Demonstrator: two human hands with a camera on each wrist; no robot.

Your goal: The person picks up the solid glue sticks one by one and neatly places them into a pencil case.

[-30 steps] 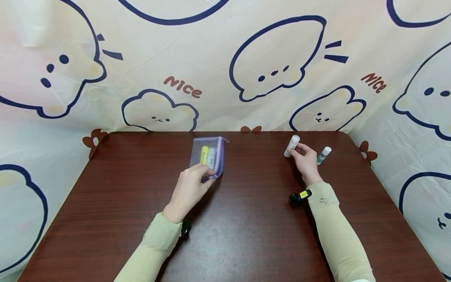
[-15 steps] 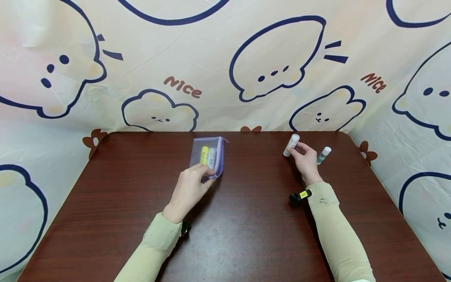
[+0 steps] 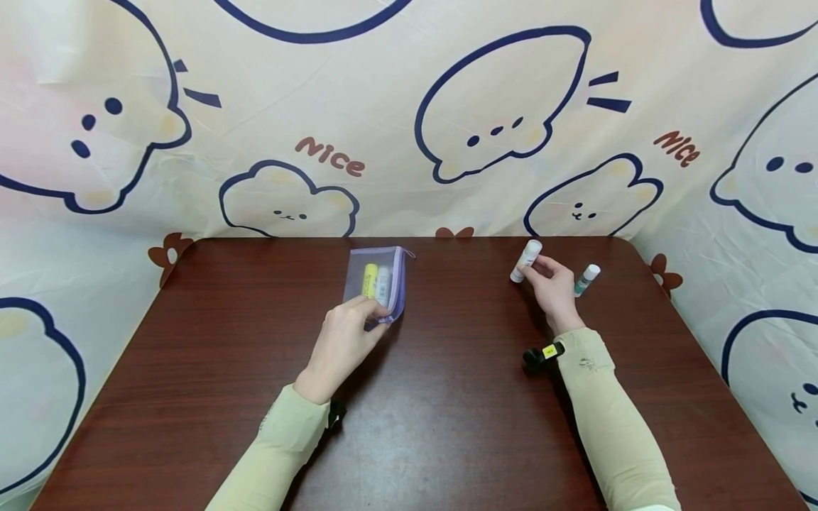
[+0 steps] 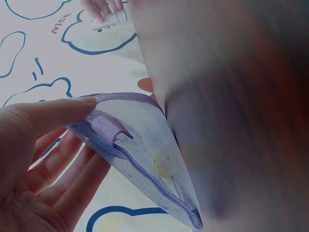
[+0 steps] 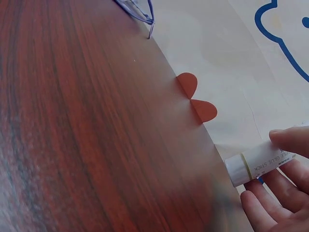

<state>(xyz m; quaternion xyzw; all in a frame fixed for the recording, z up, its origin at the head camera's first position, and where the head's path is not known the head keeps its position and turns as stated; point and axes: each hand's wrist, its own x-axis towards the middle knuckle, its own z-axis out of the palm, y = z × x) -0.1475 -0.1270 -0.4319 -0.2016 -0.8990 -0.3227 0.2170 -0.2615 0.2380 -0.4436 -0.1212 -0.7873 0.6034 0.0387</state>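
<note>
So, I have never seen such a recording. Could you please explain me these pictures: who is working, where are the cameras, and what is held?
There is no machine here: a person works with two bare hands at a dark wooden table. The wide picture comes from a camera on the head, looking forward and down. The two close pictures come from cameras on the wrists, one for each hand. The left hand holds a purple mesh pouch; through the mesh you see a yellow tube and a pale tube. The right hand holds a white glue stick. Beside that hand, on the table, is a white-capped tube with a green label.
</note>
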